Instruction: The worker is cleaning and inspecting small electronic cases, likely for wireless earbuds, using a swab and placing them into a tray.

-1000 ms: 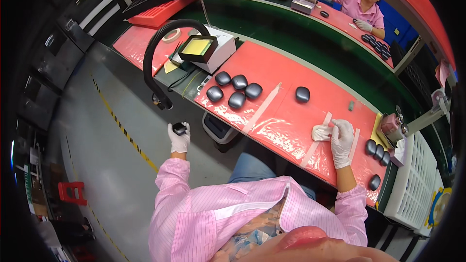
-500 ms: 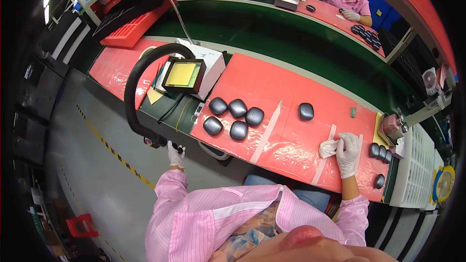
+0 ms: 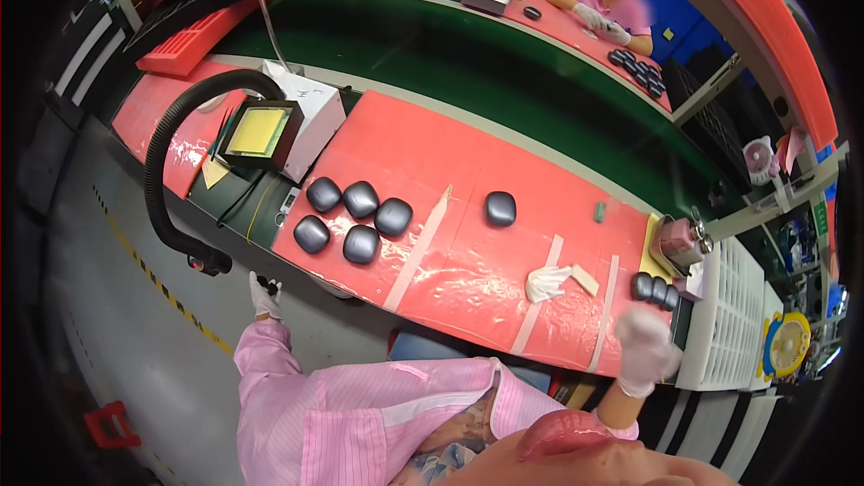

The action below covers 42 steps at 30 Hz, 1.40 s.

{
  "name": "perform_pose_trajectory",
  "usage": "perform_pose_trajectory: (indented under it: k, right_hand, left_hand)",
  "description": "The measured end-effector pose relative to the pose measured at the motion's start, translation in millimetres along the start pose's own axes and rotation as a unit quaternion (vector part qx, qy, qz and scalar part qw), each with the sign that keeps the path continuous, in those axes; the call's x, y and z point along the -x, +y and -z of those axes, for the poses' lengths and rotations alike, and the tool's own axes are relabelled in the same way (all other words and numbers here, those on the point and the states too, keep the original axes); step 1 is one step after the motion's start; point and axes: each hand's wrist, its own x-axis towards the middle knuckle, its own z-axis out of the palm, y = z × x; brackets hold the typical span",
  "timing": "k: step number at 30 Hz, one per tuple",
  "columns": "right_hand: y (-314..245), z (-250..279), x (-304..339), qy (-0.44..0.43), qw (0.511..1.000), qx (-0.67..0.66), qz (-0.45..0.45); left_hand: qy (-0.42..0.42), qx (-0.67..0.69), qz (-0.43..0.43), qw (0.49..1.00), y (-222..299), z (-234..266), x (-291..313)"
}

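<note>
My left hand (image 3: pixel 265 297), in a white glove, hangs off the table's left front edge, below the nozzle of a black hose. Its fingers are closed on a small dark object (image 3: pixel 268 286) whose kind I cannot make out. My gloved right hand (image 3: pixel 646 351) is smeared by motion over the table's right front corner; whether it holds anything does not show. Beyond it stand several dark rounded cases (image 3: pixel 655 291) in a row. A crumpled white cloth (image 3: pixel 544 285) lies beside a flat beige piece (image 3: pixel 585 280). One dark case (image 3: pixel 500 209) lies mid-table, several more (image 3: pixel 361 200) at left.
The black hose (image 3: pixel 155 180) arches beside a white box (image 3: pixel 310 121) with a yellow-topped frame (image 3: pixel 259 132). Pink containers (image 3: pixel 679 241) with metal tops stand at the right end, near a white slatted rack (image 3: pixel 729 315). Across the green divide, a co-worker (image 3: pixel 605 0) sits among similar cases.
My right hand has left the cloth and moved toward the right front corner, covering where a single case lay. The beige piece now shows. The whole view has shifted; my left hand stays low.
</note>
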Motion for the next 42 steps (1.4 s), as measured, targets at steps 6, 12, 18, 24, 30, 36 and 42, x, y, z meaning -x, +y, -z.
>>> perform_pose_trajectory:
  k: [6, 12, 18, 24, 30, 36, 42]
  right_hand:
    - [66, -18, -6, -0.11, 0.862, 0.494, 0.03]
    - [68, -25, -3, 0.042, 0.888, 0.457, -0.018]
    - [76, -27, -8, -0.014, 0.874, 0.485, 0.036]
    - [72, -27, -8, -0.022, 0.865, 0.5, 0.028]
    - [71, -31, -6, -0.008, 0.853, 0.522, 0.02]
    - [70, -31, 1, -0.001, 0.834, 0.549, 0.046]
    - [70, -34, -5, -0.038, 0.822, 0.565, 0.055]
  left_hand:
    - [-0.005, -0.089, -0.023, 0.996, 14, -16, 3]
    - [-0.005, 0.048, -0.017, 0.999, 29, -42, 25]
    - [-0.031, 0.13, -0.007, 0.991, 31, -35, 36]
    - [-0.068, 0.087, 0.014, 0.994, 27, -38, 49]
    - [-0.061, 0.036, 0.002, 0.998, 23, -25, 42]
    - [-0.021, 0.07, 0.01, 0.997, 21, -2, 24]
    - [-0.057, 0.071, 0.009, 0.996, 16, 0, 41]
